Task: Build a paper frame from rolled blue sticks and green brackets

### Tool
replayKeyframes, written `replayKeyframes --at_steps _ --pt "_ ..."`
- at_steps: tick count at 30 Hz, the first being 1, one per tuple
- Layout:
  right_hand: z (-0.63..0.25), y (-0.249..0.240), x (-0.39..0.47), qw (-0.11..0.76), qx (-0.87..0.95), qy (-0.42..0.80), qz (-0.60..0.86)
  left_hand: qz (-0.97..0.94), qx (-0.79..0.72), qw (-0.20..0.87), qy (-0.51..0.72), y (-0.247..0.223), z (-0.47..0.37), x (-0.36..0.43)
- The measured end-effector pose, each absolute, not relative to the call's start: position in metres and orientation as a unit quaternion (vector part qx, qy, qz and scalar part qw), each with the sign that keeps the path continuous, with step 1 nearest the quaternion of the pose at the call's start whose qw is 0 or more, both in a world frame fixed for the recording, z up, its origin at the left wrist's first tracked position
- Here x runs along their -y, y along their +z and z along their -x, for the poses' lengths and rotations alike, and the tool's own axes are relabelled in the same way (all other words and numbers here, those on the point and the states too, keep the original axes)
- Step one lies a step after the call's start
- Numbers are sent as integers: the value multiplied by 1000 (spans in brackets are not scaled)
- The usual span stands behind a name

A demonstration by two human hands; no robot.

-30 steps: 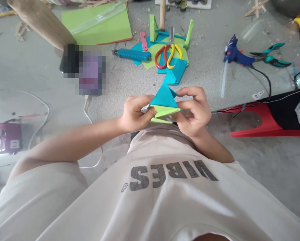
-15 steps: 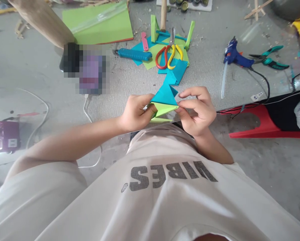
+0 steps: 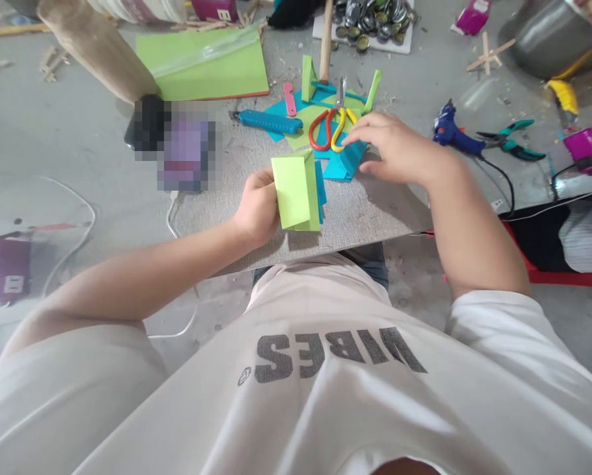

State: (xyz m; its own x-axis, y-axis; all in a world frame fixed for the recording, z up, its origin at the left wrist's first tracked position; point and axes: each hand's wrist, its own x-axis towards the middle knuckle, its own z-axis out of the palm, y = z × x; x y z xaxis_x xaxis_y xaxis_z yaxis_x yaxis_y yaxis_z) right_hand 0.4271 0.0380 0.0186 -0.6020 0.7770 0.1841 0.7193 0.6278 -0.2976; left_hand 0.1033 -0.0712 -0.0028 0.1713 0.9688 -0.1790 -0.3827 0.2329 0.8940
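Note:
My left hand (image 3: pixel 259 210) is closed on a folded green and blue paper piece (image 3: pixel 292 193), its pale green face turned up and a blue edge showing on the right. My right hand (image 3: pixel 392 148) reaches over the table with fingers apart, close to a folded blue paper piece (image 3: pixel 346 163). Scissors (image 3: pixel 333 125) with red and yellow handles lie just beyond that piece, on top of blue and green papers. A blue utility knife (image 3: pixel 269 123) and a small pink tool (image 3: pixel 289 99) lie to their left.
At right are a blue glue gun (image 3: pixel 457 130) with a cord, green-handled pliers (image 3: pixel 516 142) and a metal pot (image 3: pixel 563 39). Bottle caps (image 3: pixel 372 23) fill a white tray at the back. Green paper sheets (image 3: pixel 211 63) and a wooden stick (image 3: pixel 98 49) lie back left.
My right hand has let go of the folded paper and moved up and right to the blue piece. The held paper has turned, so its green side faces up.

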Motion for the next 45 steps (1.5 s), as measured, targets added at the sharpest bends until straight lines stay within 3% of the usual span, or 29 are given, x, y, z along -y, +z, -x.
replayKeyframes --at_steps 7,14,19,32,36,39,42,45 --pt "-419 28 -34 70 901 44 425 -291 -421 716 475 -4 -101 60" --pt "-413 6 -33 149 907 4 393 -362 -395 650 539 -19 -103 44" --pt "-408 3 -32 143 913 -8 382 -361 -374 690 503 -32 -96 46" --pt "-393 -14 -26 185 910 -14 370 -405 -430 567 574 -44 -96 38" --pt "-373 -9 -14 272 893 44 356 -416 -429 548 585 -51 -95 34" --pt "-348 -1 -3 350 851 177 348 -447 -419 500 612 -52 -93 30" --pt "-321 3 -1 365 811 297 347 -484 -398 431 649 -50 -91 27" --pt "-302 4 -11 369 791 343 347 -524 -391 384 652 -46 -89 26"
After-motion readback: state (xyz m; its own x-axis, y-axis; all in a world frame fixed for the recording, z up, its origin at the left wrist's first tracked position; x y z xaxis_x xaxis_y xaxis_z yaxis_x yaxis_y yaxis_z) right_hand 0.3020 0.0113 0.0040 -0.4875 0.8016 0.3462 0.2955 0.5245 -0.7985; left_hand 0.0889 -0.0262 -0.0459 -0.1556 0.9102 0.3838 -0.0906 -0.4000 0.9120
